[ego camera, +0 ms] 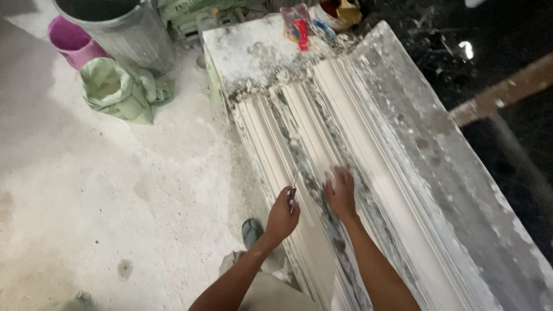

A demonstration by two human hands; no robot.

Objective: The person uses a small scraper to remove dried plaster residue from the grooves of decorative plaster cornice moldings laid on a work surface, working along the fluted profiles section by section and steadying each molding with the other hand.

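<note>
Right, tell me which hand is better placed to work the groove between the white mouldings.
Left, probably. The left hand already grips a thin tool with its tip at the groove, while the right hand lies flat on the white moulding, seemingly steadying it.

A pale green sack [118, 89] is slumping open on the floor beside the metal bin [129, 34]; a red-and-blue packet [299, 26] is lying on my bench's far end.

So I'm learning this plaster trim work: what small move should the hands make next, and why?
Probably draw the small tool in the left hand along the groove toward the body. Its tip sits at the grey crusted seam between the white moulding strips, while the right hand rests flat on the neighbouring strip, steadying it.
</note>
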